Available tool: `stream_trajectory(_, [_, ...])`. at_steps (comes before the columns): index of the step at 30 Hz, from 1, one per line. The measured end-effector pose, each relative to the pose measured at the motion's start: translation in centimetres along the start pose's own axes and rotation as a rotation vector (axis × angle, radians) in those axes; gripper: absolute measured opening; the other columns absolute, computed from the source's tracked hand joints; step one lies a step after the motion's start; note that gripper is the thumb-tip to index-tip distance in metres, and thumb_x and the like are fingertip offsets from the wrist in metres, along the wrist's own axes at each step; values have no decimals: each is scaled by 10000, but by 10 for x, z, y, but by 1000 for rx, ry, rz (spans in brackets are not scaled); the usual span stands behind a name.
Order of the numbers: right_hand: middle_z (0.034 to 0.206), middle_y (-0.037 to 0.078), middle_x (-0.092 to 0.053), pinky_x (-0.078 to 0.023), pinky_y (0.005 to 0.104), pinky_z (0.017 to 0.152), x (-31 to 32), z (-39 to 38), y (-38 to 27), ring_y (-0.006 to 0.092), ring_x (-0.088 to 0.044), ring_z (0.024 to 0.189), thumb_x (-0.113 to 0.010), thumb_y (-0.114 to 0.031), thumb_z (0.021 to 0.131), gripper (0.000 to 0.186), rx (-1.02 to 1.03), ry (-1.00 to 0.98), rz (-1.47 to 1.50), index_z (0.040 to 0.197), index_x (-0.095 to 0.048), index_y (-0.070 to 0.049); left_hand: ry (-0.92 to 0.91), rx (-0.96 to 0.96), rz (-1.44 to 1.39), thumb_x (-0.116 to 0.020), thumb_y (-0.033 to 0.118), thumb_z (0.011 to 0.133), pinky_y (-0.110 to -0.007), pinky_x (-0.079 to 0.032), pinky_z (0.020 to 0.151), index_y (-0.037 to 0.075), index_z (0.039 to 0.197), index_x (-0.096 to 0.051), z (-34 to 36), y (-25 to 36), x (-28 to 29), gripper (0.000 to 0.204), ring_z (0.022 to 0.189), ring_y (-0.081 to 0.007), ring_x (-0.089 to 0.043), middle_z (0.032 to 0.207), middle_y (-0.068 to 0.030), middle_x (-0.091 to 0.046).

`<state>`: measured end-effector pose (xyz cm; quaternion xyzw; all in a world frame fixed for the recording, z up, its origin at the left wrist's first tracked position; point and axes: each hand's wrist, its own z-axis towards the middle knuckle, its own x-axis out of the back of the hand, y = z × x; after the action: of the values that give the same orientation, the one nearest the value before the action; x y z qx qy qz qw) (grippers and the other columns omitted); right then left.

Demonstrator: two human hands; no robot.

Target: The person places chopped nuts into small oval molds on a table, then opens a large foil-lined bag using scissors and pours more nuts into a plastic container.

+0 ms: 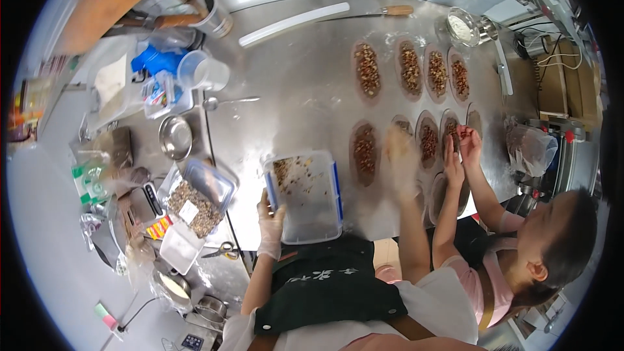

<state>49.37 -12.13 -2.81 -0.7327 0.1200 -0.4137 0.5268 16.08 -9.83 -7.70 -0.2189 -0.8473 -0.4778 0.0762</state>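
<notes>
My left hand [270,229], in a thin clear glove, grips the left rim of a clear plastic box [305,221] with blue clips. Chopped nut bits lie scattered toward the box's far end. My right hand [402,153] is smeared by motion above the near row of brown dough ovals, so its fingers cannot be made out. Just left of it lies a dough oval [364,149] topped with chopped nuts; to its right is another topped oval [428,140]. In the far row, several ovals such as this nut-topped dough piece [368,71] lie flat on the steel table.
At right, a co-worker's hands [460,151] work over a dough oval. A bowl of white powder [461,27] stands at the far right. Leftward are a tub of nuts [195,208], a steel bowl [175,137], scissors [221,251] and a spoon [231,101]. A wooden-handled long knife [393,10] lies at the back.
</notes>
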Motion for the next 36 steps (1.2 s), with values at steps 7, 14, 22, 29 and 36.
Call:
stream_trajectory(7, [905, 214, -604, -486, 445, 727, -80, -123, 1, 386, -599, 813, -601, -242, 815, 550, -157, -375, -350, 1320, -441, -97, -101, -247, 412, -565, 219, 858, -414, -470, 830, 99, 1397, -326, 19, 8, 16, 602, 983, -387, -582, 1084, -236, -542])
stream_trajectory(14, [886, 236, -579, -494, 453, 704, -76, -103, -86, 395, -594, 756, -607, -183, 773, 565, 140, -204, -407, 1316, -468, -108, -359, 31, -64, -524, 183, 852, -399, -446, 870, 41, 1277, -468, 36, 24, 43, 451, 1013, -333, -572, 1094, -234, -586])
stream_trajectory(22, [953, 208, -590, -492, 423, 764, -77, -120, -93, 385, -603, 833, -630, -128, 757, 510, -37, -237, -583, 1254, -520, -106, -432, 29, 4, -496, 202, 854, -413, -443, 853, 69, 1349, -390, 15, 47, 54, 524, 1002, -328, -583, 1092, -214, -598])
stream_trajectory(29, [1164, 123, -537, -506, 395, 810, -125, -149, -67, 293, -564, 1044, -755, -253, 673, 622, 293, -280, -728, 1227, -510, -110, -337, -82, 324, -509, 242, 861, -434, -444, 863, 171, 1443, -261, -9, 40, 47, 637, 986, -393, -574, 1132, -222, -555])
stream_trajectory(36, [1124, 184, -549, -524, 386, 750, -160, -146, -42, 278, -596, 980, -718, -226, 656, 645, 379, -372, -786, 1227, -496, -21, -315, -206, 470, -515, 257, 861, -450, -469, 820, 172, 1463, -196, -27, 40, 47, 686, 941, -388, -588, 1181, -202, -504])
